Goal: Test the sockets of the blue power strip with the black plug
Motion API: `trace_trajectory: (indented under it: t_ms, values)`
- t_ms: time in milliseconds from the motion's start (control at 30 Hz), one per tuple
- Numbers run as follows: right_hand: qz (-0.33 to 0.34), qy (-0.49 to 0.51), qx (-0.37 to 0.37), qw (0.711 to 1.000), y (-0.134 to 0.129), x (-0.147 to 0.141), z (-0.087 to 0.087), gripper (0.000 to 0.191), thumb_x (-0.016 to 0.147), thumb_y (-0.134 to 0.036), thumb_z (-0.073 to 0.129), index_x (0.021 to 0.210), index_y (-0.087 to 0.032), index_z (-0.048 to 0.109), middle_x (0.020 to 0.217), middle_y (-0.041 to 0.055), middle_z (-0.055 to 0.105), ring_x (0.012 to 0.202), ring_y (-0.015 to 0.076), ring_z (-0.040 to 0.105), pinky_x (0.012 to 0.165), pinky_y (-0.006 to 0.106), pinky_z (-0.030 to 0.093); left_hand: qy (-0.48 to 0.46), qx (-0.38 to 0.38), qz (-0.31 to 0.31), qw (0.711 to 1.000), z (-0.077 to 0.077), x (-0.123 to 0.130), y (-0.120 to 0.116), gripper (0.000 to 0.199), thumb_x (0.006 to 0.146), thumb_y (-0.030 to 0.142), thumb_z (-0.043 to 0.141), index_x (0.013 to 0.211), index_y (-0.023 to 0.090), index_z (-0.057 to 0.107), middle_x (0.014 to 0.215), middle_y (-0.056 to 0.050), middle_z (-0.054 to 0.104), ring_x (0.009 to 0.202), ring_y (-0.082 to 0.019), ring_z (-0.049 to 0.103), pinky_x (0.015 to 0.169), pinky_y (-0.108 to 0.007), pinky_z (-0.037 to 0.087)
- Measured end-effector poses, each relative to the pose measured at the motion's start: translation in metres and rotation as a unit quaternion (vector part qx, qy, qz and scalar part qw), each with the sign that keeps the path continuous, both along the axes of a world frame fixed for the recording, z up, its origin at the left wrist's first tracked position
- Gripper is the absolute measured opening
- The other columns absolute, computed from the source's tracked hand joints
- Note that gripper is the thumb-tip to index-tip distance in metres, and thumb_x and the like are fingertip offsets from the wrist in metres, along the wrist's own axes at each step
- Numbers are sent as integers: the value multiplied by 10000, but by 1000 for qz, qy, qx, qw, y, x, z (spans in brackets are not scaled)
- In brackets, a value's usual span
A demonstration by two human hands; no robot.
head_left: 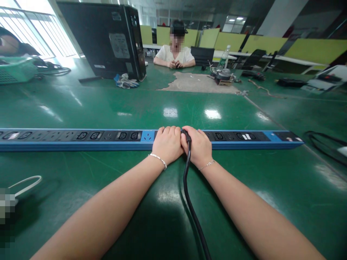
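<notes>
A long blue power strip [114,145] with black sockets lies across the green table. My left hand [168,144] is closed over the strip, its fingers wrapped over the far edge. Beside it, touching, my right hand [199,146] grips the black plug [186,135] of a cable at the strip's sockets. From the plug the black cable [189,202] runs down toward the near edge of the view. The plug's front end is hidden, so how far it sits in a socket cannot be seen.
A black computer case [100,39] stands at the back left, gloves [126,81] beside it. Far left is a green basket [17,70]. Across the table sits a person [175,54]. A bottle [223,57] and small parts stand back right; black cables [324,144] lie at right.
</notes>
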State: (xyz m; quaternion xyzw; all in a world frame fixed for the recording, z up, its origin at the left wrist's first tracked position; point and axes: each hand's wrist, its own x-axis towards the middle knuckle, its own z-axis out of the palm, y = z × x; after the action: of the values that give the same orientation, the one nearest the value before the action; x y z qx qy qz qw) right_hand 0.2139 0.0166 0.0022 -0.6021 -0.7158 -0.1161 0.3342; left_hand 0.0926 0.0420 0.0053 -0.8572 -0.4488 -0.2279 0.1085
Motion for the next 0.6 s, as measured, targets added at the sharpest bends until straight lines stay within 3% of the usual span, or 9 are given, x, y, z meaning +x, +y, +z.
trace_trajectory:
  t_ms: [600]
  values:
    - [5,7,53,999,4,1,-8,277,904,-321,378,1014,-165,579,952,79,693,827,188,634,924,358,420,4,3,-3,1000,1,0,1,237,872,262,379,969,130,550,924,-109,613,898,-268,551,828,-402,353]
